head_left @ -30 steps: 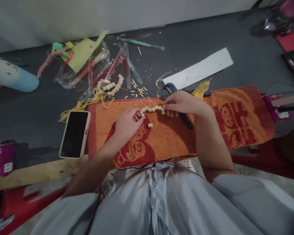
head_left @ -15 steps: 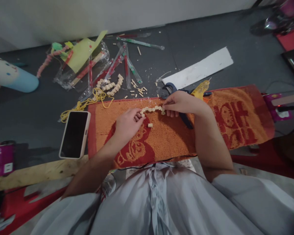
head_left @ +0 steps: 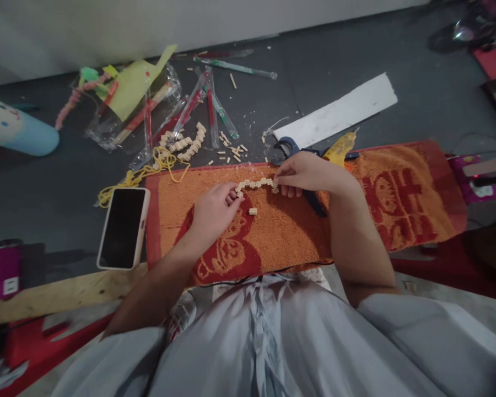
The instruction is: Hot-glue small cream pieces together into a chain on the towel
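"Where's the strip of pale sticks [head_left: 256, 183]?"

"Stretched between the left hand [head_left: 217, 208] and the right hand [head_left: 296, 173], over the orange towel [head_left: 289, 237]."

"And the grip?"

"Each hand pinches one end."

"Anything close?"

"A small stick bundle [head_left: 253, 212], bodyward between them; a dark-blue tool [head_left: 315, 204], partly behind the right hand; a phone [head_left: 123, 229], left of the left."

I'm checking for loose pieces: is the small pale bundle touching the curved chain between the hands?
Apart. The head view shows the bundle below the curved chain, with orange towel visible between them.
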`<action>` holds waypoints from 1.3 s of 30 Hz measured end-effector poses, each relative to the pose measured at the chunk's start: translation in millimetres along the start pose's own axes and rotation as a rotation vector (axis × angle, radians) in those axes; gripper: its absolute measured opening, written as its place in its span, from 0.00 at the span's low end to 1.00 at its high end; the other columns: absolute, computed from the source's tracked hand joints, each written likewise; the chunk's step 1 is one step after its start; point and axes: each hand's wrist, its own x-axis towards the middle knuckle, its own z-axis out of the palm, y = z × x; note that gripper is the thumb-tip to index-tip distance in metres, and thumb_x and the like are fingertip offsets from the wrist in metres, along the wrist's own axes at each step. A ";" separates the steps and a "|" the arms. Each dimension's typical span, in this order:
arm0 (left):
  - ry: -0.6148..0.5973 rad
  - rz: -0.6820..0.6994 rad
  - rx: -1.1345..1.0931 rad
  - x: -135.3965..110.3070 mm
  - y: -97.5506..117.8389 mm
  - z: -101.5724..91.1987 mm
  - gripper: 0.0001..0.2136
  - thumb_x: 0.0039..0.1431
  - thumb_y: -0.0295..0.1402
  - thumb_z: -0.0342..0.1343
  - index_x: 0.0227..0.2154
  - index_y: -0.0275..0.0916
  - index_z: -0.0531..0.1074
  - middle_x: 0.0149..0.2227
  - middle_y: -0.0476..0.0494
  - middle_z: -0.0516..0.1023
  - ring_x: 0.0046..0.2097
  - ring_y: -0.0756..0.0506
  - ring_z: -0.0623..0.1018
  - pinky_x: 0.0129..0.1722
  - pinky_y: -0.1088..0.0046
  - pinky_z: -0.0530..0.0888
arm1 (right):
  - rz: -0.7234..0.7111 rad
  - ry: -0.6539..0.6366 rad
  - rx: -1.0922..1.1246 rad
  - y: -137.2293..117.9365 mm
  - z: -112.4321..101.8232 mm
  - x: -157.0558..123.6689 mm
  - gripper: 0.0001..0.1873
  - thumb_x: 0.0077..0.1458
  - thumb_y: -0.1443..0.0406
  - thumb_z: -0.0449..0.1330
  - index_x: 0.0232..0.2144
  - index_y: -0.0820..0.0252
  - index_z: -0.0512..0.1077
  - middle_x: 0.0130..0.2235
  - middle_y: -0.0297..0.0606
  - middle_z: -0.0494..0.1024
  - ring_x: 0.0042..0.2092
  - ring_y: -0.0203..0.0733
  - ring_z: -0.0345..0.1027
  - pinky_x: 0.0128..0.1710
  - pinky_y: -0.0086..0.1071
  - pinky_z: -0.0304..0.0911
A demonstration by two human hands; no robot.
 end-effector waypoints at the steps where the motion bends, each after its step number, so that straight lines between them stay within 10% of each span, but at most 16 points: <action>1: 0.000 0.004 0.006 -0.3 0.4 -0.5 0.11 0.57 0.24 0.62 0.43 0.37 0.77 0.35 0.46 0.79 0.35 0.49 0.76 0.36 0.72 0.72 | 0.002 -0.003 0.000 -0.8 -0.1 -0.4 0.12 0.57 0.63 0.59 0.25 0.59 0.77 0.23 0.35 0.79 0.22 0.36 0.73 0.23 0.29 0.70; 39: 0.066 0.115 0.085 -5.5 -2.4 -1.4 0.12 0.58 0.28 0.60 0.45 0.37 0.77 0.34 0.47 0.78 0.35 0.49 0.77 0.38 0.73 0.74 | -0.030 -0.002 -0.074 -3.9 -1.4 -7.6 0.13 0.61 0.63 0.57 0.30 0.59 0.80 0.27 0.38 0.81 0.27 0.39 0.77 0.27 0.30 0.74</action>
